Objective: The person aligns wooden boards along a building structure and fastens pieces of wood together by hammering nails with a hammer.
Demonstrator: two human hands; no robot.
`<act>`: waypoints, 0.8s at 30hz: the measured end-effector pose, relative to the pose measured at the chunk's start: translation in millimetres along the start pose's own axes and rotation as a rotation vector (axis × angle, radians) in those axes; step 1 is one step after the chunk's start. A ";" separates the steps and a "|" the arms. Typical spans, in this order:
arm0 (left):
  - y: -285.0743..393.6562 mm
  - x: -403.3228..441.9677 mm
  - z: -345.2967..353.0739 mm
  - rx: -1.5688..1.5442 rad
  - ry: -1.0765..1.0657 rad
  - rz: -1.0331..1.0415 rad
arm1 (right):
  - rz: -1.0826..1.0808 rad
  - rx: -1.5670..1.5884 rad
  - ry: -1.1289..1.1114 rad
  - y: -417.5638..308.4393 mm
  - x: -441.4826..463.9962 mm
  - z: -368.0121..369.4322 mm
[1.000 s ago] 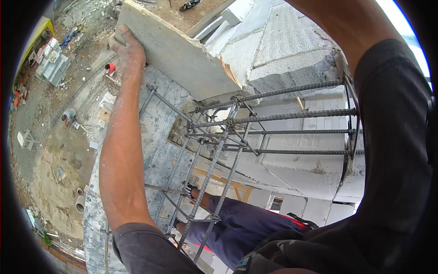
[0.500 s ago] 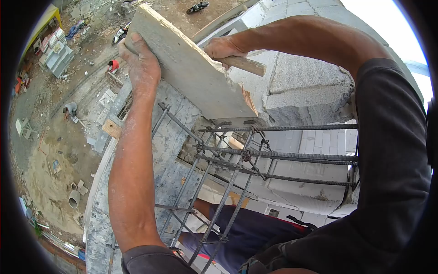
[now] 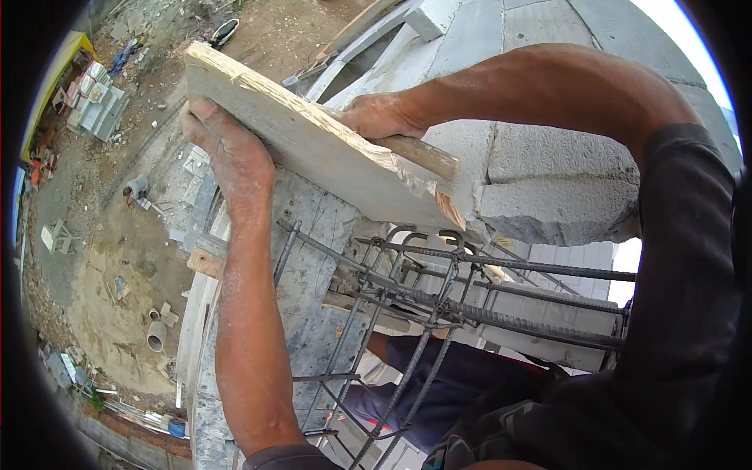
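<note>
A wide grey board with a splintered pale edge stands tilted on its side above the rebar. My left hand grips the board's left part, thumb on the near face and fingers behind it. Closed round a wooden handle, my right hand is at the far side of the board's top edge. The handle's other end is hidden behind the board. Tied steel rebar lies below the board, close to its lower right corner.
Light block masonry rises at the right. A grey formwork panel lies beneath the rebar. Far below on the ground are a person, stacked blocks and a pipe. My legs show under the rebar.
My right hand has come into view with the wooden handle since the first frame. The board now appears lower and more tilted, with my left hand still on it.
</note>
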State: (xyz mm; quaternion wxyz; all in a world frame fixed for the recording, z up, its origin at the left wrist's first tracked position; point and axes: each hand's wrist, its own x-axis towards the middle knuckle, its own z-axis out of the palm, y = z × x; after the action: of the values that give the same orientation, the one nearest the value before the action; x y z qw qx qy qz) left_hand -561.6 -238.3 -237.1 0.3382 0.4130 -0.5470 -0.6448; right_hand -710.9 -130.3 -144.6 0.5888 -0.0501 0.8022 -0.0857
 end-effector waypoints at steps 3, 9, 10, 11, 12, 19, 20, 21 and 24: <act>2.1 -1.7 -1.6 0.000 -0.032 -0.063 | -0.039 -0.014 -0.067 -2.1 2.9 2.1; -3.6 -5.4 0.5 -0.149 0.000 -0.180 | -0.074 0.125 -0.125 -2.1 12.1 9.9; -8.2 -4.8 -1.2 -0.129 0.013 -0.203 | -0.087 0.159 -0.125 -1.6 11.8 10.7; -11.8 -8.2 -3.1 -0.094 0.018 -0.225 | -0.091 0.165 -0.107 -0.5 11.4 11.5; -15.7 -9.0 -4.7 -0.048 0.002 -0.245 | -0.091 0.180 -0.109 1.1 11.1 12.3; -59.8 -11.3 -39.2 -0.954 -0.293 -0.605 | -0.046 0.212 -0.094 16.8 11.7 12.7; -61.9 -11.8 -41.9 -1.037 -0.340 -0.633 | -0.034 0.203 -0.084 15.4 10.5 10.9; -60.2 -14.0 -43.2 -1.116 -0.384 -0.663 | -0.036 0.191 -0.079 16.4 11.2 9.5; -54.9 -20.4 -52.0 -1.169 -0.435 -0.684 | -0.041 0.153 -0.091 19.1 14.5 11.1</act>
State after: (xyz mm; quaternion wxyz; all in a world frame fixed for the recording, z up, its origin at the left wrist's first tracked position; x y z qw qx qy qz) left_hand -505.1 -232.8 -291.0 0.1661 0.1743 -0.0062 -0.9706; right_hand -704.3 -115.1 -165.2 0.6251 -0.0250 0.7643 -0.1565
